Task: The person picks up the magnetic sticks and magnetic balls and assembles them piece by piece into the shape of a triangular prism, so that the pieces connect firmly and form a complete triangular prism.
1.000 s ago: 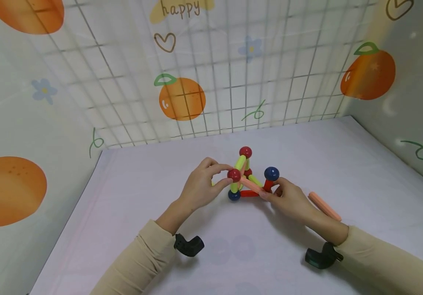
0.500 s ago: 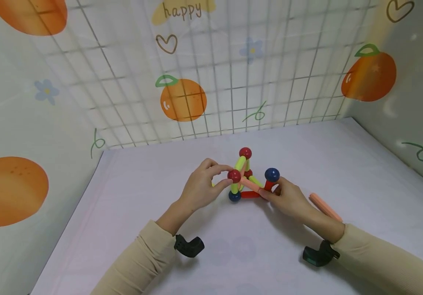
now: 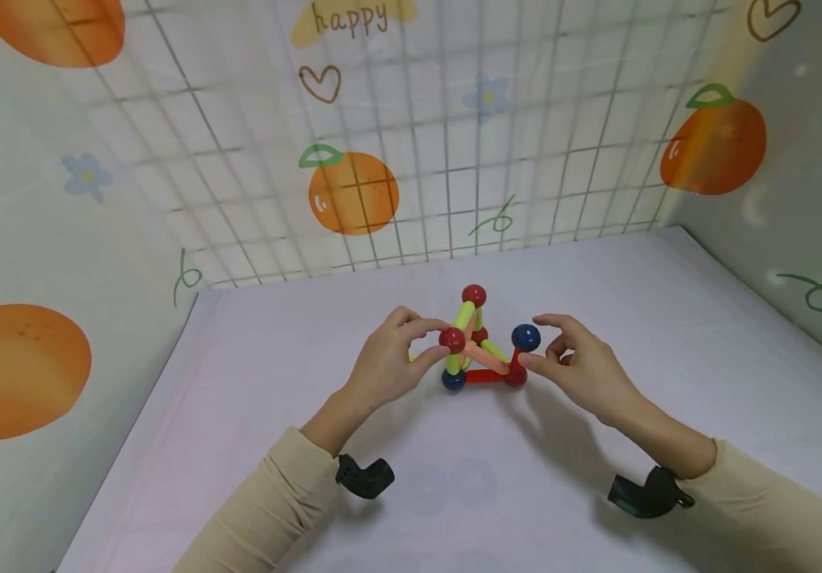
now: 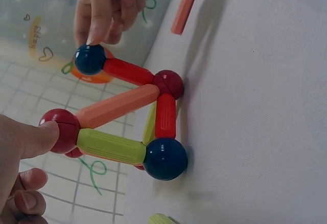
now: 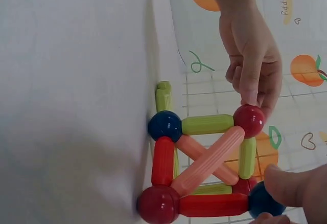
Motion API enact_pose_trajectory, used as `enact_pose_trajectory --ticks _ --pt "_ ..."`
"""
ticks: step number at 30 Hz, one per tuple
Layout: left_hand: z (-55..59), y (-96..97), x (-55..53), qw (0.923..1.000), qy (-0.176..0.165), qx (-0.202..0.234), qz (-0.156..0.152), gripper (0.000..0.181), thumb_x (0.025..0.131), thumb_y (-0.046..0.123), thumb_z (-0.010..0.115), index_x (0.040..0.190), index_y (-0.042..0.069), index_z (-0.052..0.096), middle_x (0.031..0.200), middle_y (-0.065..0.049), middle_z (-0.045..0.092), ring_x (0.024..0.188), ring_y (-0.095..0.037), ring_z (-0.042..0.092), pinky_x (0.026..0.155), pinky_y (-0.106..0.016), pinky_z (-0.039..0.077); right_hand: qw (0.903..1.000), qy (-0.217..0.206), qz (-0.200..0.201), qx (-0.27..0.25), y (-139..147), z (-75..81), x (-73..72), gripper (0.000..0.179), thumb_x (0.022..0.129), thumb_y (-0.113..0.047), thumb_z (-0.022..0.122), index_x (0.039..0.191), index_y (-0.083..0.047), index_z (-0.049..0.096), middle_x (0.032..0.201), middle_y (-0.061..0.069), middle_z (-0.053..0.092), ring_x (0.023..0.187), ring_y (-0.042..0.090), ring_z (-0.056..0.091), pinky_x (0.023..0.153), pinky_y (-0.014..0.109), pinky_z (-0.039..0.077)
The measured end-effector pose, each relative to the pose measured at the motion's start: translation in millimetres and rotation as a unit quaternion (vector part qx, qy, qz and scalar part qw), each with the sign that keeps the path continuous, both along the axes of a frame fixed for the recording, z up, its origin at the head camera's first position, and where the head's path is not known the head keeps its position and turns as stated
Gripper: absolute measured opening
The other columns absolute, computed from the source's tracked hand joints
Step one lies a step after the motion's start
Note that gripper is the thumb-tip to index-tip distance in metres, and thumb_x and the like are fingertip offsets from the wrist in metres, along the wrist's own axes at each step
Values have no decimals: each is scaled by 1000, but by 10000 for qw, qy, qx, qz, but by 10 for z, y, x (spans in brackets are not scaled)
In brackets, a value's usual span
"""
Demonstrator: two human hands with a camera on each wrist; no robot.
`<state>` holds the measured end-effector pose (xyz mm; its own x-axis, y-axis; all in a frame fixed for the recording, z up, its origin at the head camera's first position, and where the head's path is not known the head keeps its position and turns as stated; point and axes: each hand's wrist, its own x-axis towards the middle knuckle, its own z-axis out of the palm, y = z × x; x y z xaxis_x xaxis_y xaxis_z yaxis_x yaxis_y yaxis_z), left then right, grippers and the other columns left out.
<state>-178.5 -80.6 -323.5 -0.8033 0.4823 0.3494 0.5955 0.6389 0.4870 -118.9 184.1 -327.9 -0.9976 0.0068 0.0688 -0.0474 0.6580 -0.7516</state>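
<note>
A frame of magnetic sticks and balls stands on the table in the head view. My left hand (image 3: 391, 358) pinches its upper red ball (image 3: 451, 341) between thumb and fingertips. At the right corner, my right hand (image 3: 590, 374) pinches a blue ball (image 3: 526, 337) that tops a red upright stick (image 5: 212, 205). Below that stick sits a lower red ball (image 3: 516, 376). A salmon stick (image 4: 118, 105) slants from this ball up to the red ball in my left hand. A yellow-green stick (image 4: 111, 146) joins the upper red ball to a lower blue ball (image 4: 166, 159).
A loose salmon stick (image 4: 185, 8) lies on the table, hidden behind my right arm in the head view. Loose yellow-green sticks (image 5: 163, 97) lie left of the frame. A patterned curtain (image 3: 425, 143) hangs behind the table (image 3: 274, 509).
My right hand has left the salmon stick's lower end and moved up to the blue ball. The lower right red ball now shows. My left hand keeps its hold on the upper red ball.
</note>
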Motion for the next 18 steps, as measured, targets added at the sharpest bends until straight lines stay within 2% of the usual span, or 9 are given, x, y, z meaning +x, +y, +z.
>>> enact_pose_trajectory --ticks 9,18 --pt "2 -8 2 10000 0 45 -2 32 89 27 74 119 20 71 100 -4 60 81 -14 50 66 -22 44 10000 52 16 6 -43 19 -37 53 91 -30 71 137 -13 52 90 12 60 75 22 53 54 27 42" --pt "-10 -8 -1 10000 -1 49 3 32 89 27 73 119 20 71 100 -4 61 83 -14 52 66 -23 45 10000 67 -6 -6 -52 -15 -71 52 91 -31 70 136 -14 52 90 12 61 74 21 53 55 27 42"
